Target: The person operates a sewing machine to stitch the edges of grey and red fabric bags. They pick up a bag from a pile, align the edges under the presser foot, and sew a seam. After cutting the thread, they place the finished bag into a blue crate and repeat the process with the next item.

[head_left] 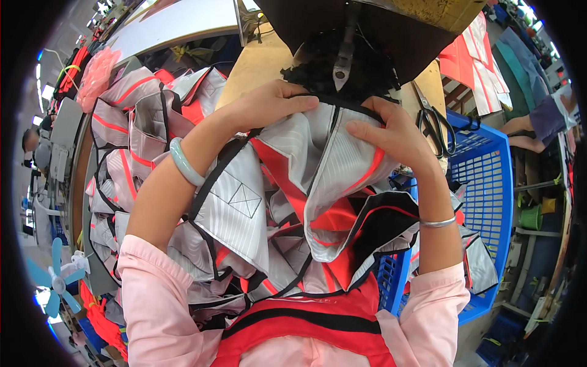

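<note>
Both of my hands grip the black-bound top edge of a silver-grey and red reflective vest (pixel 330 165). My left hand (pixel 272 105) pinches the edge on the left, thumb over the cloth. My right hand (pixel 394 131) pinches it farther right, thumb on the silver side. The vest's lower parts hang in folds toward my lap, one panel showing a stitched box with a cross. Just beyond the held edge, a pointed metal machine part (pixel 342 72) hangs down. Dark scraps of lint or thread (pixel 373 70) lie behind it. The fingertips behind the cloth are hidden.
Black-handled scissors (pixel 435 125) lie right of my right hand on the wooden table (pixel 251 70). A blue plastic crate (pixel 504 183) with vests stands at the right. Similar vests (pixel 131 140) are heaped at the left. A blue fan (pixel 58 281) is lower left; another person (pixel 541 125) is far right.
</note>
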The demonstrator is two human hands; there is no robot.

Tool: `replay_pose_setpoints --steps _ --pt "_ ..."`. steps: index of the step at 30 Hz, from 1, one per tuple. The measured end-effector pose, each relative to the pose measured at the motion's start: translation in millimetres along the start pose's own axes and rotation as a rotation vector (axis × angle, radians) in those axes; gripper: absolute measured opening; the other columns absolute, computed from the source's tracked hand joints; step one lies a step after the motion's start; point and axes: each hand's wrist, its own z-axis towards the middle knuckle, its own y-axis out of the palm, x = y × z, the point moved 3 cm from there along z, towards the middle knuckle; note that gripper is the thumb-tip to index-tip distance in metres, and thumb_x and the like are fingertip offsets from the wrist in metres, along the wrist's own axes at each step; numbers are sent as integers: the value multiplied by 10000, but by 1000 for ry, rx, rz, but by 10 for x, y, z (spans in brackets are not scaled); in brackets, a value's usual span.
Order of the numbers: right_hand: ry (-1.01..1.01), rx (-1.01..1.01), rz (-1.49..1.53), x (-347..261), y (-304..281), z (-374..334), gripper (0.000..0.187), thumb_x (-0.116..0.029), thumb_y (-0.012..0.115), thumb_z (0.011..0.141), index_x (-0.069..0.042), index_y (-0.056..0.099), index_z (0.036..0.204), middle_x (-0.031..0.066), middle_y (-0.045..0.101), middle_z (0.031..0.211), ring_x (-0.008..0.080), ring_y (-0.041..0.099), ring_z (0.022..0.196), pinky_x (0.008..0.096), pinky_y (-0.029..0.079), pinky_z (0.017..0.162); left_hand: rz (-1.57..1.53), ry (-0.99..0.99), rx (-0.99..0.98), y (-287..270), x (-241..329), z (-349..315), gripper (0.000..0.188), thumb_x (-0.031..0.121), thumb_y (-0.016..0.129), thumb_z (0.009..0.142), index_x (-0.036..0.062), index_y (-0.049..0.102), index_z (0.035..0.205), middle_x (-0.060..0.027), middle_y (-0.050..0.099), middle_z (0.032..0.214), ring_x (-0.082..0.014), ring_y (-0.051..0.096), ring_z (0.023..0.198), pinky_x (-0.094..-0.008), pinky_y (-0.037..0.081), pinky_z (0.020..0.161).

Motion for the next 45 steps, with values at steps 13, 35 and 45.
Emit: replay_pose_setpoints --steps 13,35,45 --pt "-69 48 -3 -67 -64 125 453 -328 730 766 37 636 1018 101 643 830 154 589 769 308 480 726 -5 21 105 -115 -36 79 397 361 592 949 -23 670 1015 -2 656 863 -48 583 762 -211 474 676" --pt "-483 -70 -134 -654 -61 -1368 508 -264 842 659 -35 652 1070 123 645 1017 288 619 944 369 494 824 361 325 -265 372 588 -475 399 345 581 904 -3 658 1083 -170 655 1009 -280 615 957 -340 467 852" --pt "-419 349 -439 -763 424 -1351 838 -145 838 617 -61 473 1367 190 517 1336 341 621 1059 380 540 801 70 338 -445 945 828 -699 402 305 666 839 -31 649 1059 -206 673 1003 -309 649 883 -367 504 775"
